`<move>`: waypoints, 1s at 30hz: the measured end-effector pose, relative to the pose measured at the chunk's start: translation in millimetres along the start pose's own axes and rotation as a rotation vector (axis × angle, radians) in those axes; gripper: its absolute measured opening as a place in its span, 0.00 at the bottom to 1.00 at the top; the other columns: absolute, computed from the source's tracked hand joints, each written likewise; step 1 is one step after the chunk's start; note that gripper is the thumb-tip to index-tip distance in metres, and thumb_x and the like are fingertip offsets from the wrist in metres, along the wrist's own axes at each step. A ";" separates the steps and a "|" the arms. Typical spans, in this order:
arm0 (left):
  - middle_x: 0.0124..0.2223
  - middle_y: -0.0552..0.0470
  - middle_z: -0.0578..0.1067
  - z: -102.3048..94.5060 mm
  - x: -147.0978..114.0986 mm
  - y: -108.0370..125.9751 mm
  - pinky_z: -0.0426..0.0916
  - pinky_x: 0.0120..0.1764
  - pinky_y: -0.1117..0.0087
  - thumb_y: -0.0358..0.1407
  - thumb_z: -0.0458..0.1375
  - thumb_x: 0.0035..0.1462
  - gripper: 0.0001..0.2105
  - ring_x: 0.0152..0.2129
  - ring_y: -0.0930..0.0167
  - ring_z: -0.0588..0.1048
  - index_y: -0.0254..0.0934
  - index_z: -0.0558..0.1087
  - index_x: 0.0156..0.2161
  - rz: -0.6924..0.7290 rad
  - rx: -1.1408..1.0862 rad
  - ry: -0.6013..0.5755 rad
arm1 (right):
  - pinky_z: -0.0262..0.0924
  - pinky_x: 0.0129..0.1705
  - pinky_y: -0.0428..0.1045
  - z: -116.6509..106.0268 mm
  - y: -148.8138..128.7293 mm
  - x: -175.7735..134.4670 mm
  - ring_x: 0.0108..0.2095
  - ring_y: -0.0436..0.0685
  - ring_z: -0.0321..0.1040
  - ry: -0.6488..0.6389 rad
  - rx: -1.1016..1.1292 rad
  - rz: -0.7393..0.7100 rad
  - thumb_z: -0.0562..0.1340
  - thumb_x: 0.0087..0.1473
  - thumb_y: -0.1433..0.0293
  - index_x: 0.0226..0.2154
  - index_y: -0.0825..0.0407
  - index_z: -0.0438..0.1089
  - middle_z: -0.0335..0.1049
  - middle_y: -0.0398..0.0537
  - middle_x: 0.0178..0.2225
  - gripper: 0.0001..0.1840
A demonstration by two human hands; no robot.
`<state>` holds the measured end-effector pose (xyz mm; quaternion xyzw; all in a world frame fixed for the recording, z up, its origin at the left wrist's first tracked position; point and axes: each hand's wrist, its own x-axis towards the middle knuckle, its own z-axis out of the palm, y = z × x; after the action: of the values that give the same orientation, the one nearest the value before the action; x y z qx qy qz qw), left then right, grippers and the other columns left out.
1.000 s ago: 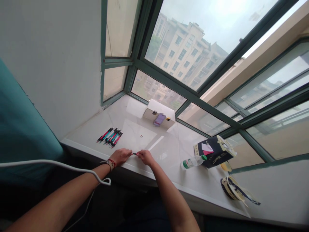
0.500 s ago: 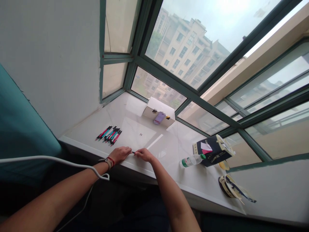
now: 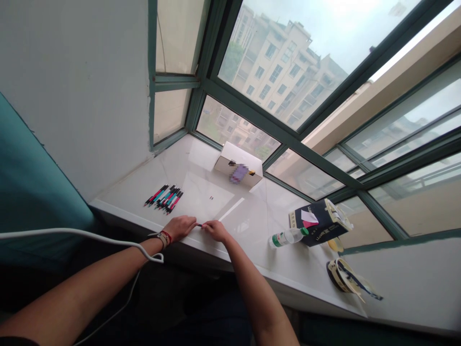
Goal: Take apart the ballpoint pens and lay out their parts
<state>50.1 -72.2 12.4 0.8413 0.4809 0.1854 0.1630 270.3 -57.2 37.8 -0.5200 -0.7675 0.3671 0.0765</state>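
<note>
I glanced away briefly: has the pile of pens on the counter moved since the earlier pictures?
No. Judged against the counter's front edge, the pile of pens lies in the same place, though the view has shifted slightly.

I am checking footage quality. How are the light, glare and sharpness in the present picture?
Head view: daylight through the window shows a bright, pale sky; head view: pale glare marks the countertop; head view: pixelation hides part of the front of the white box; head view: the thin dark item between left hand and right hand is too small for fine detail.
</note>
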 end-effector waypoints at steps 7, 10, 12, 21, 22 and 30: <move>0.38 0.50 0.74 0.6 -1.5 -0.6 0.60 0.32 0.71 0.48 0.43 0.66 0.17 0.35 0.68 0.73 0.41 0.69 0.41 0.078 0.020 0.036 | 0.55 0.35 0.44 -24.3 -1.0 13.3 0.30 0.50 0.61 -0.286 0.158 0.023 0.58 0.59 0.60 0.37 0.54 0.77 0.69 0.43 0.27 0.17; 0.38 0.51 0.73 0.6 -2.0 0.3 0.60 0.31 0.72 0.48 0.43 0.66 0.16 0.35 0.69 0.72 0.41 0.69 0.40 0.095 0.012 0.062 | 0.55 0.36 0.45 -22.6 0.4 14.6 0.30 0.50 0.61 -0.276 0.167 0.028 0.57 0.59 0.59 0.37 0.54 0.77 0.69 0.43 0.27 0.18; 0.38 0.51 0.73 0.5 -2.2 0.9 0.60 0.31 0.72 0.47 0.43 0.66 0.16 0.34 0.70 0.72 0.41 0.69 0.39 0.098 0.016 0.066 | 0.55 0.36 0.45 -20.2 1.0 14.0 0.30 0.50 0.62 -0.255 0.166 0.025 0.57 0.60 0.59 0.37 0.54 0.77 0.68 0.43 0.27 0.18; 0.34 0.50 0.73 3.5 -3.2 -2.0 0.61 0.34 0.71 0.43 0.39 0.68 0.19 0.33 0.69 0.71 0.40 0.70 0.35 0.109 0.069 0.032 | 0.55 0.35 0.45 2.7 -2.7 1.6 0.29 0.50 0.63 -0.055 0.014 0.022 0.56 0.61 0.62 0.38 0.50 0.77 0.71 0.42 0.27 0.16; 0.33 0.50 0.73 4.2 -3.2 -2.6 0.62 0.34 0.70 0.42 0.39 0.68 0.19 0.34 0.69 0.71 0.40 0.70 0.35 0.110 0.069 0.029 | 0.55 0.36 0.45 6.7 -3.1 -1.0 0.30 0.51 0.64 -0.015 -0.009 0.028 0.56 0.61 0.62 0.38 0.49 0.77 0.72 0.42 0.28 0.15; 0.32 0.48 0.74 5.1 -2.5 -2.2 0.61 0.33 0.69 0.44 0.39 0.68 0.20 0.32 0.68 0.72 0.39 0.70 0.35 0.025 0.073 0.040 | 0.56 0.36 0.46 19.7 -8.3 -10.7 0.32 0.52 0.67 0.170 -0.045 0.069 0.60 0.58 0.58 0.38 0.49 0.76 0.75 0.43 0.31 0.14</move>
<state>49.7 -73.8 6.6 0.8487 0.4801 0.1866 0.1200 259.1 -77.5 31.7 -0.5770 -0.7479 0.3068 0.1168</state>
